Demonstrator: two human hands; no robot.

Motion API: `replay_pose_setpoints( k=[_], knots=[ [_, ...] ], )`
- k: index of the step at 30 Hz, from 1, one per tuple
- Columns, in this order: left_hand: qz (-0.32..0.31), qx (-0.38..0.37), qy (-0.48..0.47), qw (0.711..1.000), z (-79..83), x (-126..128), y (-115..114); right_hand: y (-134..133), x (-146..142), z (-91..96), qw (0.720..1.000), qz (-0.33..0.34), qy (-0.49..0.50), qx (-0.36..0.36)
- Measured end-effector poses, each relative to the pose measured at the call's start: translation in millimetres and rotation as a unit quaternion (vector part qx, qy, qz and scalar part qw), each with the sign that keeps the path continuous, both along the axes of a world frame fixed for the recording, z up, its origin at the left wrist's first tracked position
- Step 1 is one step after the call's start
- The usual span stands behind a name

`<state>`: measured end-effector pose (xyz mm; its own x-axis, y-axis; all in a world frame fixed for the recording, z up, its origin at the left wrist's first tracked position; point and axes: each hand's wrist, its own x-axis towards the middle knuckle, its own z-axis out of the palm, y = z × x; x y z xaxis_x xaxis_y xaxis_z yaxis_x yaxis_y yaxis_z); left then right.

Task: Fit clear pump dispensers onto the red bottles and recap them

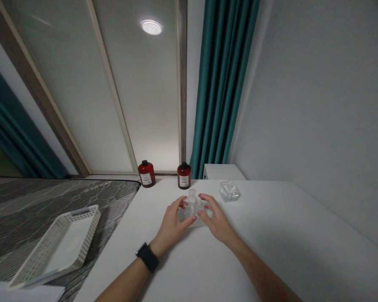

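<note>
1. Head view shows my left hand (173,222) and my right hand (216,220) on both sides of a clear glass bottle (193,207) on the white worktop (271,243).
2. Both hands are half open and curved; the fingertips touch the bottle's sides, but I cannot tell if they press it firmly.
3. The bottle stands upright, its stopper pointing up, straight ahead of me between the two palms, about equally near to each.
4. A second clear bottle (229,191) stands to the right and further back, apart from my hands.
5. Two red bottles (165,173) stand at the far edge; a white basket (58,245) lies to the left on the bed.
</note>
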<state>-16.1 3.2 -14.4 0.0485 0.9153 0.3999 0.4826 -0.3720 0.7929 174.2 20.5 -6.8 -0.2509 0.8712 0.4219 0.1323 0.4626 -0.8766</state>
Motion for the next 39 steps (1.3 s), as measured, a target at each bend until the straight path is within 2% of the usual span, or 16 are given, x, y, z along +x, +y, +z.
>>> replay_pose_setpoints(
  k=[3,7,11,16,25,33,39],
  knots=[
    [-0.011,0.004,-0.009,1.000,-1.8,-1.0,0.8,1.8,3.4,-0.5,0.997,0.056,-0.014,-0.050],
    [-0.015,-0.001,-0.011,1.000,-2.7,0.1,1.2,8.6,5.9,-5.4,0.995,0.062,0.000,-0.073],
    [0.005,0.021,-0.010,1.000,1.4,-0.2,0.9,24.6,14.6,-14.2,0.997,0.026,0.009,-0.068],
    [0.001,0.040,0.045,0.998,4.6,-3.1,-0.6,54.6,27.0,-25.4,0.997,-0.039,0.003,-0.064],
    [-0.056,0.055,0.089,0.993,9.0,0.4,-8.0,105.5,24.0,-38.7,0.995,-0.073,0.003,-0.069],
    [-0.077,0.046,0.125,0.988,8.9,0.1,-8.8,113.4,20.8,-40.6,0.994,-0.092,0.008,-0.059],
    [-0.068,0.055,0.131,0.988,9.7,-0.2,-9.4,104.5,24.3,-36.9,0.994,-0.099,-0.001,-0.049]
  ],
)
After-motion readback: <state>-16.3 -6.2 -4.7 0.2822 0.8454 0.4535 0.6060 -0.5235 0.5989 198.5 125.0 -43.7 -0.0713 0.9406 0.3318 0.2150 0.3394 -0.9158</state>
